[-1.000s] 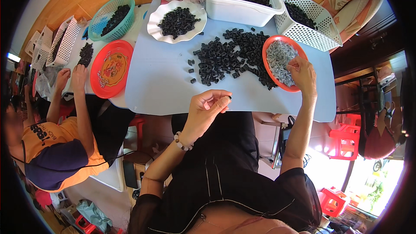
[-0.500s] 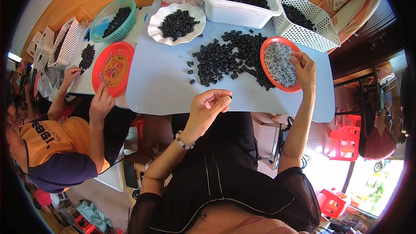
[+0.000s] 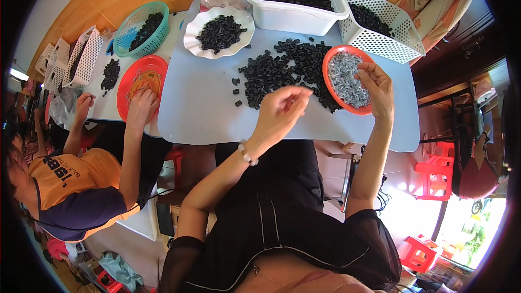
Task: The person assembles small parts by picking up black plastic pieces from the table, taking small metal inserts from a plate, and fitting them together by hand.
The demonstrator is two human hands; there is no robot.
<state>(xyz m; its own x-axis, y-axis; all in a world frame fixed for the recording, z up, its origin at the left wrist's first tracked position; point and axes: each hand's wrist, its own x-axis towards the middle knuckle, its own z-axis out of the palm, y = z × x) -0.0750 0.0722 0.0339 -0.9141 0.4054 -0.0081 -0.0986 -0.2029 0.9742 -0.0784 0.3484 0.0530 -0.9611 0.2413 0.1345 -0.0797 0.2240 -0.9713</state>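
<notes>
Held fingers of left hand (image 3: 282,111) curled, with tips close together, above counter (image 3: 206,97); could not tell contents. Held right hand (image 3: 381,89) with thumb and finger nearly pinched; could not tell contents. Had black parts (image 3: 266,78) just beyond left fingers, clear pieces (image 3: 345,78) in orange dish (image 3: 347,49) below right fingertips.

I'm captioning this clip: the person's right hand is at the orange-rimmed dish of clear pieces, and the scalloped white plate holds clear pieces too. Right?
Not quite: the scalloped white plate holds small black pieces, as the head view shows. The right hand is indeed at the orange-rimmed dish of clear pieces.
</notes>
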